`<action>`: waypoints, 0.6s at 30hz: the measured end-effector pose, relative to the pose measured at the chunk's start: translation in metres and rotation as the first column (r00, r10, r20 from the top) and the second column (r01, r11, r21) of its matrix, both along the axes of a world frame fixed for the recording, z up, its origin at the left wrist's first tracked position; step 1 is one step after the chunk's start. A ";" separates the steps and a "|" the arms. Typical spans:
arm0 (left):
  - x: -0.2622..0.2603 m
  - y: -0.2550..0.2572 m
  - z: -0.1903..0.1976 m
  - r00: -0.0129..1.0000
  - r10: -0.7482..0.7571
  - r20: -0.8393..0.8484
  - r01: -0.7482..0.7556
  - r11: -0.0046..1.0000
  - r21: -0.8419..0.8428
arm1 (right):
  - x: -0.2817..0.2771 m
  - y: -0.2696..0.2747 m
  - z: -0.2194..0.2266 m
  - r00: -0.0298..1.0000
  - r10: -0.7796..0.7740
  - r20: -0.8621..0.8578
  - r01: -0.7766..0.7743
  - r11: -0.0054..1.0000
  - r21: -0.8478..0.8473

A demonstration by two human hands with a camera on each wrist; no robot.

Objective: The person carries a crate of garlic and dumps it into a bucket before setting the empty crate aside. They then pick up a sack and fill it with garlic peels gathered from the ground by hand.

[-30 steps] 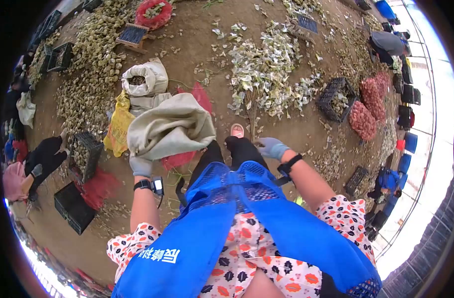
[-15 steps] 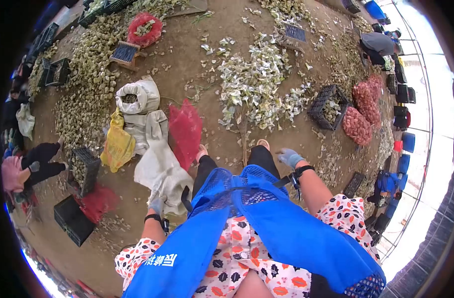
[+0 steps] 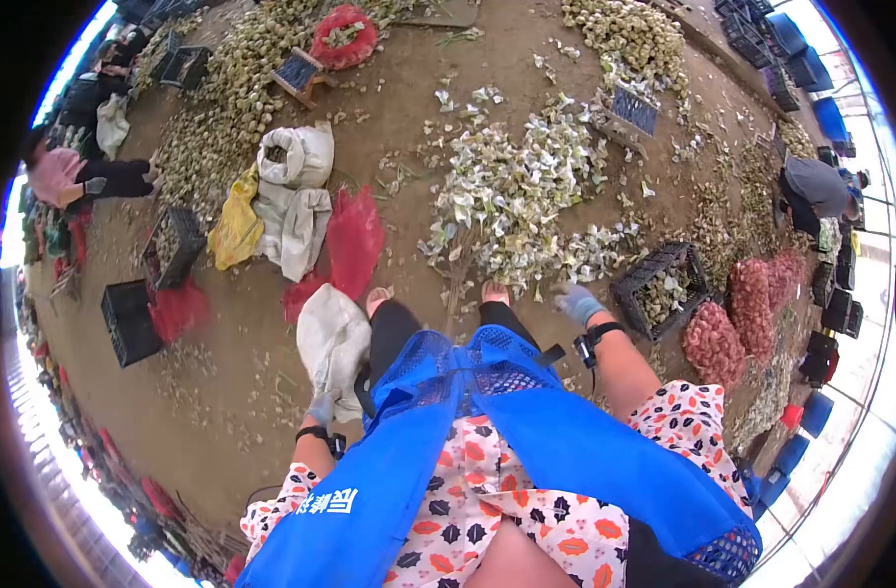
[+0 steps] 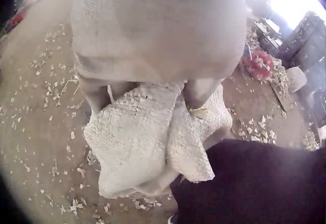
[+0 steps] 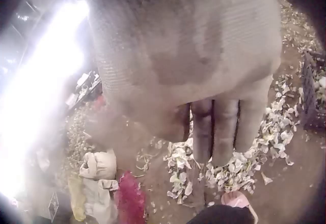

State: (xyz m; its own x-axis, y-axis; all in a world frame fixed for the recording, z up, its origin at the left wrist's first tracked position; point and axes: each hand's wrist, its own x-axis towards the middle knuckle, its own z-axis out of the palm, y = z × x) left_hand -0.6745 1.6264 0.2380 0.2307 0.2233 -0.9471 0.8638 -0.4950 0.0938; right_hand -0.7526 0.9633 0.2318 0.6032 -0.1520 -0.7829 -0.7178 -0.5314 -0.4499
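Observation:
My gloved left hand (image 3: 321, 406) grips a white woven sack (image 3: 332, 338), which hangs beside the left leg. In the left wrist view the fingers bunch the sack's cloth (image 4: 137, 132) below the glove, and its lower part spreads out of the fist. My right hand (image 3: 577, 305), also gloved, hangs by the right leg with nothing in it. Its fingers (image 5: 223, 132) point loosely down in the right wrist view. Nearest to it in the head view is a black crate (image 3: 664, 291) partly filled with pale bulbs. A heap of white-green trimmings (image 3: 522, 191) lies before the feet.
White sacks (image 3: 296, 220), a yellow bag (image 3: 235, 223) and red netting (image 3: 354, 240) lie ahead on the left. Full red net bags (image 3: 715, 343) stand on the right. A bristled stand (image 3: 632, 111) is beyond the heap. Other people (image 3: 814, 186) work at both sides.
The sack, raised and billowing in front a second ago, has come down to hang at the left leg, still held. The feet and view have shifted; the right hand stays free.

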 end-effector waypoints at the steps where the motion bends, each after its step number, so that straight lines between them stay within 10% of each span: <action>1: -0.013 -0.014 0.013 1.000 0.013 -0.002 -0.013 1.000 0.010 | -0.006 -0.019 -0.001 0.998 -0.060 -0.023 0.061 0.998 0.020; 7: -0.052 -0.115 0.081 0.993 -0.116 0.020 0.118 0.990 -0.081 | -0.022 -0.068 -0.013 0.985 0.165 -0.045 -0.169 0.980 -0.107; 11: -0.081 -0.137 0.088 0.904 -0.421 0.081 0.421 0.907 0.015 | -0.004 -0.060 -0.007 0.952 0.303 -0.039 -0.304 0.931 -0.202; 16: -0.133 -0.128 0.059 0.775 -0.535 0.337 0.546 0.835 0.069 | 0.009 -0.046 -0.003 0.943 0.330 0.039 -0.327 0.943 -0.068; 18: -0.136 -0.140 0.073 0.865 -0.470 0.177 0.461 0.883 0.090 | 0.013 -0.040 0.001 0.912 0.407 0.059 -0.401 0.912 -0.082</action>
